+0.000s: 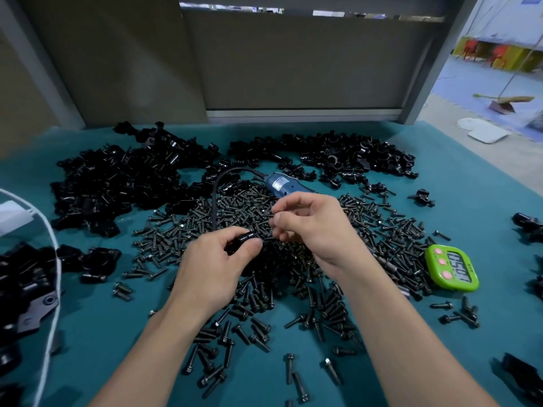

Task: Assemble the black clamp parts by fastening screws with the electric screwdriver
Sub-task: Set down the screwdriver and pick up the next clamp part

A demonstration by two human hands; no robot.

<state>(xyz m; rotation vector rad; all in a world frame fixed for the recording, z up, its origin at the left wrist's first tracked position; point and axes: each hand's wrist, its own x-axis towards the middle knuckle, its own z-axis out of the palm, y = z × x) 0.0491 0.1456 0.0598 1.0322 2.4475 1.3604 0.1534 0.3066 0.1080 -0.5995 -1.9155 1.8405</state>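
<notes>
The left hand (211,268) gripped a black clamp (243,238), thumb and curled fingers closed round it. Just to its right, the right hand (311,227) pinched a screw (268,214) between thumb and fingertips, the other fingers curled; the screw's tip lay close to the clamp, though whether they touched could not be told. Both hands hovered above the middle of a wide heap of dark screws (367,227) spread over the teal cloth (88,318).

Just behind the right hand the blue driver (279,183) lay on the far edge of the heap, ungripped, partly hidden by the fingers. Its black cable (214,201) arched left and ran down toward the left hand.

Beyond the screws sat two piles of black clamp parts, one at the left (117,183) and one at the back right (352,157). A green timer (451,268) lay at the heap's right edge. At the far left a clear bag (44,218) held more black parts.
</notes>
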